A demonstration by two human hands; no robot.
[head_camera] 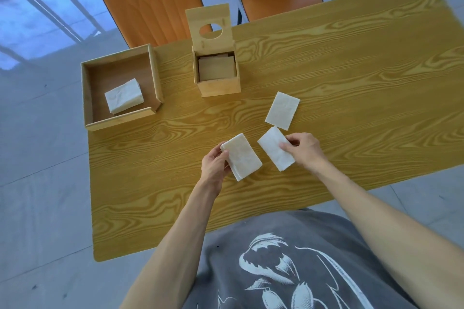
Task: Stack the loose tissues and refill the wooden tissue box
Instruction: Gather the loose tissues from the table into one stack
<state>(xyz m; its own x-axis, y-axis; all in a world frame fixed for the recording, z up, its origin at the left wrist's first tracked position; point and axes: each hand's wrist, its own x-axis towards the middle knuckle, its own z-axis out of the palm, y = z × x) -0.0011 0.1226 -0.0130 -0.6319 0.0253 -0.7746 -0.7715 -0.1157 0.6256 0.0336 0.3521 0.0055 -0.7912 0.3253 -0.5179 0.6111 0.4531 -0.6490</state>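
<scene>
The wooden tissue box stands at the table's far middle, its lid with a round hole tipped up and open; folded tissues lie inside. My left hand grips a small stack of folded white tissues by its left edge. My right hand pinches another folded tissue lying on the table beside that stack. A third folded tissue lies flat just beyond it, untouched.
A shallow wooden tray at the table's left edge holds a pile of white tissues. Two orange chairs stand behind the wood-grain table. My torso in a grey shirt is at the near edge.
</scene>
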